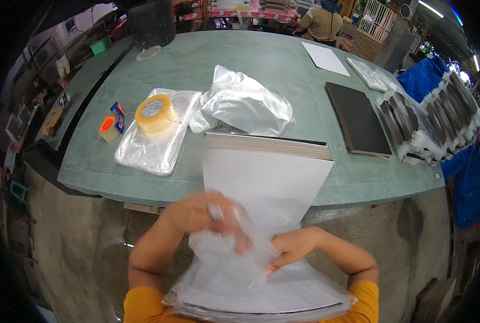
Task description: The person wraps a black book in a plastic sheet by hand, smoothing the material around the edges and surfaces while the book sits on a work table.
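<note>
Close to my body, clear plastic bags lie over a white sheet or board with a dark lower edge. Motion smears my left hand; clear film crosses its fingers, and whether they grip it I cannot tell. My right hand pinches the clear plastic, thumb pointing down toward the left. Beyond both hands, a stack of white-topped boards rests on the table, its far side showing layered edges. The lower end of the stack is hidden behind the film and hands.
On the green table, a large tape roll sits on flat plastic bags, beside a tape dispenser. Crumpled film lies beyond the stack. Rightward are a black board, wrapped bundles and a white sheet.
</note>
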Demonstrator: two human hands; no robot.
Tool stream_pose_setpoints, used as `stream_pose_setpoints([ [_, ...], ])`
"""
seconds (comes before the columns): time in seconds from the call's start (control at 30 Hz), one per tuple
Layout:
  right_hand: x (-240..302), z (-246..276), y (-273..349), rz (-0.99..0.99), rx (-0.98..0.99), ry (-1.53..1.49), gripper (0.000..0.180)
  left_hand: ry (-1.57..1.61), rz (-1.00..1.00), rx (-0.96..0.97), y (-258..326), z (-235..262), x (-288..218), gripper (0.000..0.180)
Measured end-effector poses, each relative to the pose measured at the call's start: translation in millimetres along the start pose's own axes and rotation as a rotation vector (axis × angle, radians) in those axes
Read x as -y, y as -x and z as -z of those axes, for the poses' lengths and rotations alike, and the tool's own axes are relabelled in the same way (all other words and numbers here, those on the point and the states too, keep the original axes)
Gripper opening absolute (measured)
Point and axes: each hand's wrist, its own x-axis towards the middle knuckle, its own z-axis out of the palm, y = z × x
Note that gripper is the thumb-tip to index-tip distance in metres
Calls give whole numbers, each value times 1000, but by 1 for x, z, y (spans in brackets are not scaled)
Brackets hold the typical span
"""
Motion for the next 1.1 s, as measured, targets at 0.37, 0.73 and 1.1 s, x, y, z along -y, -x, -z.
stream_pose_setpoints([
  [0.37, -50, -9, 71, -203, -1058, 1208, 21, -1573, 79, 226, 0, -66, 24, 10],
  [0.73, 31, 29, 106, -281, -1748, 274, 25, -1004, 745, 143, 55, -20, 44, 29],
  [1.1, 4, 31, 79, -323, -1741, 876, 58, -1605, 134, -1163, 23, 20, -14, 51],
])
